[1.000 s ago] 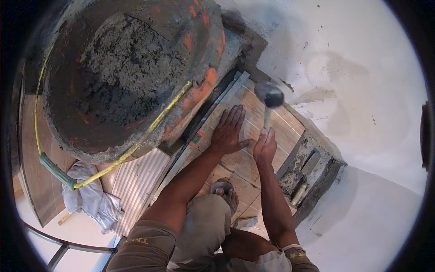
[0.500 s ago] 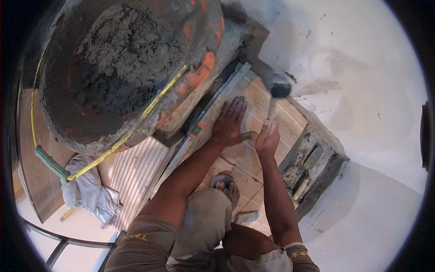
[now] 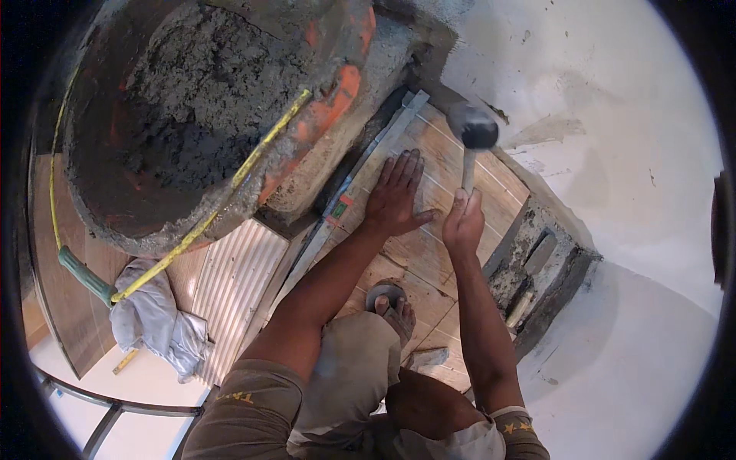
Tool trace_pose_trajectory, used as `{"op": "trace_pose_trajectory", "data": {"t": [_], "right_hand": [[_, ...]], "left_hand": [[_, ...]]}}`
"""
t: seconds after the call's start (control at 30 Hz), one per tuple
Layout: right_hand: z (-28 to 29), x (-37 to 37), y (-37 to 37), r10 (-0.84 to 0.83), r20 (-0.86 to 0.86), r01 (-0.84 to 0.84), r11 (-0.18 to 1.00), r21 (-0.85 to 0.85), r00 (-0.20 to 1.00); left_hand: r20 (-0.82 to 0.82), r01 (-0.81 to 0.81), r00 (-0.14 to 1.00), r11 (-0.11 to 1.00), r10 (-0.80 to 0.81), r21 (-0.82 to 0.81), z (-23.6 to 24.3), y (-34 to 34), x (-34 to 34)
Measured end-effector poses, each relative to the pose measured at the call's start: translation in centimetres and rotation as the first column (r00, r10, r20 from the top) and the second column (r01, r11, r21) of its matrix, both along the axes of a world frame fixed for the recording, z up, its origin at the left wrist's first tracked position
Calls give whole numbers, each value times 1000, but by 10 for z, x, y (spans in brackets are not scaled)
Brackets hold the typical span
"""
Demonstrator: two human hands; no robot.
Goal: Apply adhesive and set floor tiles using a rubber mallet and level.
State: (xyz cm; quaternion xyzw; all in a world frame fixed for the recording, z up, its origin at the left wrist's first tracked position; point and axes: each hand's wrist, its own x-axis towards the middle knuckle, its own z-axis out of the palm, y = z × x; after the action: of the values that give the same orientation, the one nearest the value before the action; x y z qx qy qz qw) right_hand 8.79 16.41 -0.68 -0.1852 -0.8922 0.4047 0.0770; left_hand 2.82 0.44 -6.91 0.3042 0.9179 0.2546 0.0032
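Note:
My left hand (image 3: 395, 198) lies flat with fingers spread on a brown wood-look tile (image 3: 437, 165). My right hand (image 3: 464, 226) is closed round the handle of a mallet (image 3: 480, 134) with a black head, slightly blurred, over the tile's far right part near the wall. Left of my left hand, a long metal spirit level (image 3: 368, 157) with a green vial runs along the tile's edge. A trowel (image 3: 529, 280) with a pale handle lies on rough mortar to the right of my right forearm.
A large mortar-caked orange tub (image 3: 284, 169) of grey mortar (image 3: 222, 84) stands at far left, a yellow cord with a green grip across it. A grey cloth (image 3: 157, 322) lies below it beside a ribbed panel (image 3: 239, 280). A white wall (image 3: 613, 153) bounds the right side.
The mallet and my right hand appear slightly farther right and, for the hand, lower. The whole view has shifted a little. My left hand stays flat on the tile.

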Motion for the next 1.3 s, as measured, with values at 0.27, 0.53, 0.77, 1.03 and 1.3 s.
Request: {"op": "trace_pose_trajectory", "data": {"t": [0.27,0.53,0.77,1.03,1.3], "right_hand": [[-17,1,5,7,7,-7,1000,27,1000],[-15,-3,7,9,-27,-9,1000,-11,1000],[-22,7,7,17,9,-18,1000,20,1000],[-18,10,12,-3,38,4,999,-47,999],[-15,8,12,9,-64,-11,1000,-18,998]], "left_hand": [[7,-7,1000,1000,6,25,-3,9,5],[-31,1,1000,1000,-1,19,-3,4,1],[30,6,1000,999,-7,38,-1,5,2],[-4,32,999,999,-32,16,-1,4,0],[25,29,999,1000,-29,10,2,9,-2]]}}
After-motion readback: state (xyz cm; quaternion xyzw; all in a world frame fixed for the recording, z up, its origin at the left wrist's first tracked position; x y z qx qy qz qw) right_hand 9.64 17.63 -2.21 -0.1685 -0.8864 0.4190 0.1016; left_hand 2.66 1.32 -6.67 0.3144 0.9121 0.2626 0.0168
